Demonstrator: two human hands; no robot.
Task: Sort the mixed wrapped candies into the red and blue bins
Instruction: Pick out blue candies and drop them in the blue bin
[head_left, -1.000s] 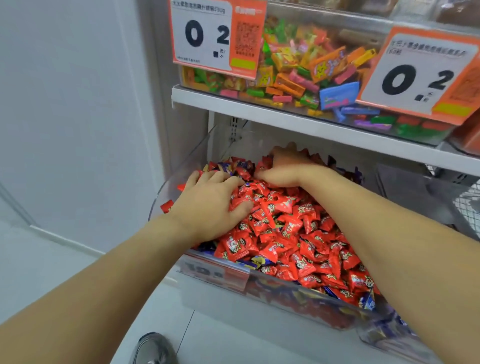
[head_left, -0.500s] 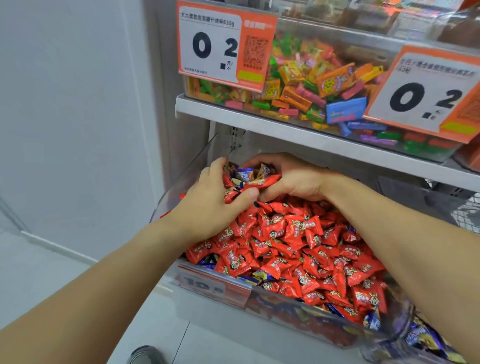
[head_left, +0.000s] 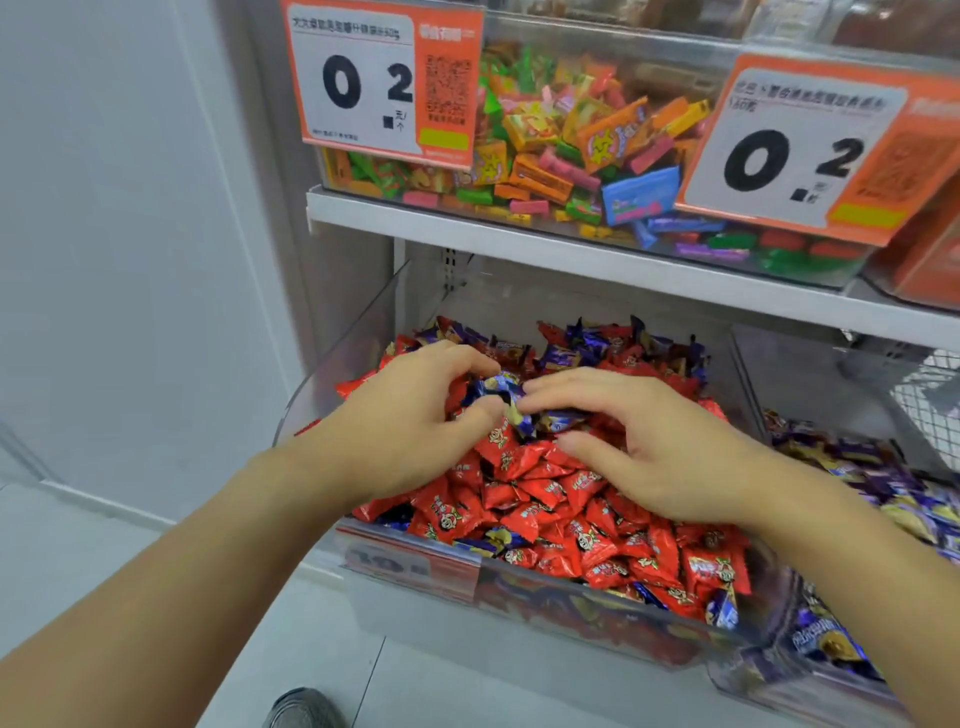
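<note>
Head cam is looking down into a clear bin (head_left: 332, 384) piled with red candies (head_left: 550, 499), with blue candies (head_left: 597, 345) mixed in along the back. Left hand (head_left: 410, 431) is pinching a blue-wrapped candy (head_left: 496, 387) between thumb and curled fingers. Right hand (head_left: 649, 441) is hovering right next to it, fingers loosely spread over the pile, fingertips touching wrappers. Neighbouring bin (head_left: 831, 675) on the right is holding purple-blue ones.
</note>
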